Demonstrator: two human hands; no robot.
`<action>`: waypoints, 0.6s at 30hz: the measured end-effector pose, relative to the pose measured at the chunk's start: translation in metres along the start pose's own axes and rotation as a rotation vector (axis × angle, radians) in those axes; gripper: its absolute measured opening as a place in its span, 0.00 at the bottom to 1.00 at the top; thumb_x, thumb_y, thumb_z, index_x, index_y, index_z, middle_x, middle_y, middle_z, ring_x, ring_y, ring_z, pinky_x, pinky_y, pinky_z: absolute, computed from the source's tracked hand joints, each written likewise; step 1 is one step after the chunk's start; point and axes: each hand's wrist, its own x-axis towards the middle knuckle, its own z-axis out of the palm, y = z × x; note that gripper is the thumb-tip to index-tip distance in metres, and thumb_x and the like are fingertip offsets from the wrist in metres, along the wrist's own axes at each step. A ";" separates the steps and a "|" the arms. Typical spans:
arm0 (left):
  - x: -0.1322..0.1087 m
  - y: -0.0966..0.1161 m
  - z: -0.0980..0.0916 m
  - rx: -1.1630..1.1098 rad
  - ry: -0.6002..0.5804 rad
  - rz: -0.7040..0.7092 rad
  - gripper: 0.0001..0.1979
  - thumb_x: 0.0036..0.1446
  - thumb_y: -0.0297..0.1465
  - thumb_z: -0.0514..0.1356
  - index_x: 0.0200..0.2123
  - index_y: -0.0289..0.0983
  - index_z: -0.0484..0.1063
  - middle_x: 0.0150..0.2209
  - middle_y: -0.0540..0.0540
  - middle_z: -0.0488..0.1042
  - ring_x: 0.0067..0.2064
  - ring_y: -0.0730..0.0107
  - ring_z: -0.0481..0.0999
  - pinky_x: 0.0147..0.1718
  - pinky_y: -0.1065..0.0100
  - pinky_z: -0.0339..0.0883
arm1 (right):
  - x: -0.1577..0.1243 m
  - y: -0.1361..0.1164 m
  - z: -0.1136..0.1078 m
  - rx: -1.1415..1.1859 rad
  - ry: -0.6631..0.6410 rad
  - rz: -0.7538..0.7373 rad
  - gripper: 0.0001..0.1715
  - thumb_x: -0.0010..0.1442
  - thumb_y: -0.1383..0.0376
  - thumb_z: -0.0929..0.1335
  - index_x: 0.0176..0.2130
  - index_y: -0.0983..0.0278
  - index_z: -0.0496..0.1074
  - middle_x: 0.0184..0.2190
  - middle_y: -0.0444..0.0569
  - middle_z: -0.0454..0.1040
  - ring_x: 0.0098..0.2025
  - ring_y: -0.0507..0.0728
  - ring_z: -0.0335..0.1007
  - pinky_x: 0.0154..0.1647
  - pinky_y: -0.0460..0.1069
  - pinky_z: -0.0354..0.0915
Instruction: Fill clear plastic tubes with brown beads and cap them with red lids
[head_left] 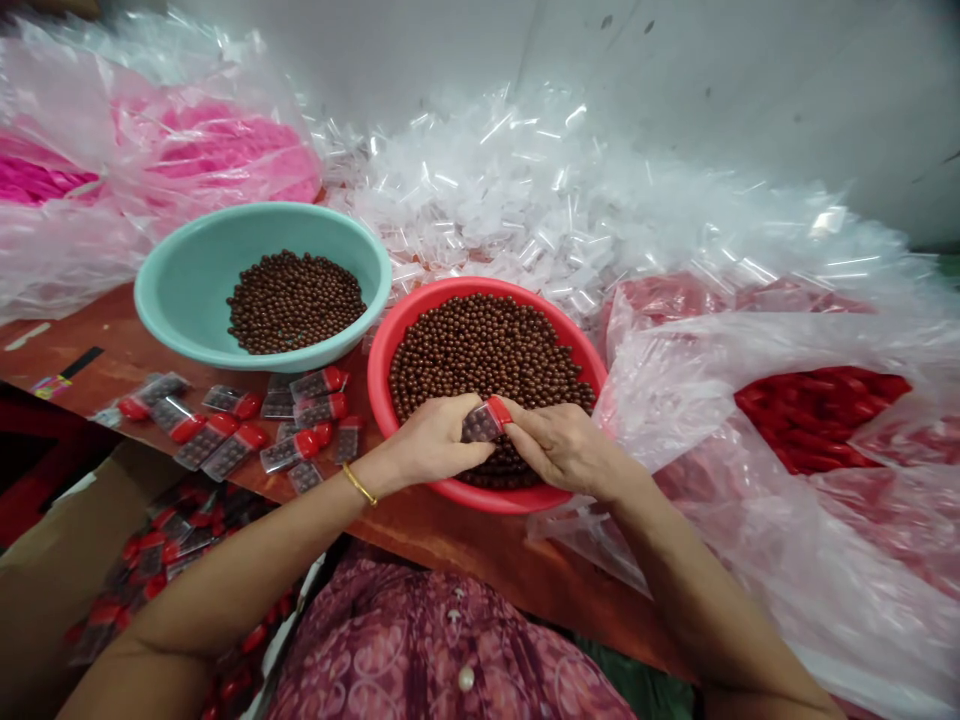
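At the upper left of the frame, a clear plastic bag [67, 270] holds a mass of pink pieces [217, 150], too blurred by the film to identify. Below it, at the lower left, a cardboard box [37, 560] holds a heap of filled packets with red caps [169, 560]. A reddish-brown wooden table [97, 350] runs across the frame, and more of these capped packets [232, 440] lie scattered on it, left of centre, each showing dark beads through its clear body. Behind them sits a teal plastic basin [176, 290], holding a shallow layer of brown beads [296, 300]. Just right of it, with the rims nearly touching, is a red plastic basin [382, 365], filled with more brown beads [487, 350].

The person's left hand [427, 445], with a gold bangle [360, 484] on the wrist, is clenched around the clear body of a small red-capped packet [480, 422] over the red basin. The right hand [566, 450] closes on the packet's red cap from the other side, its fingers pressing against it.

Behind the basins, a large drift of clear plastic sleeves [540, 190] spreads across the top centre. At the right of the frame, a second plastic bag [757, 520] holds red pieces [817, 410].
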 end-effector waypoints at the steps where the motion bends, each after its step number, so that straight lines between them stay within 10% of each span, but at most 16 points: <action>1: 0.000 0.000 0.000 0.028 -0.020 0.002 0.04 0.46 0.30 0.56 0.26 0.36 0.64 0.24 0.53 0.66 0.26 0.75 0.63 0.25 0.73 0.55 | -0.001 -0.001 -0.001 -0.060 -0.016 -0.041 0.21 0.66 0.66 0.54 0.51 0.72 0.66 0.21 0.48 0.73 0.20 0.52 0.65 0.22 0.47 0.57; 18: -0.001 0.000 0.000 -0.008 0.133 -0.026 0.14 0.42 0.38 0.60 0.19 0.36 0.59 0.20 0.54 0.63 0.24 0.77 0.59 0.23 0.74 0.51 | 0.010 -0.030 0.011 -0.119 0.077 0.117 0.29 0.67 0.57 0.53 0.52 0.76 0.65 0.22 0.54 0.74 0.22 0.55 0.67 0.22 0.48 0.55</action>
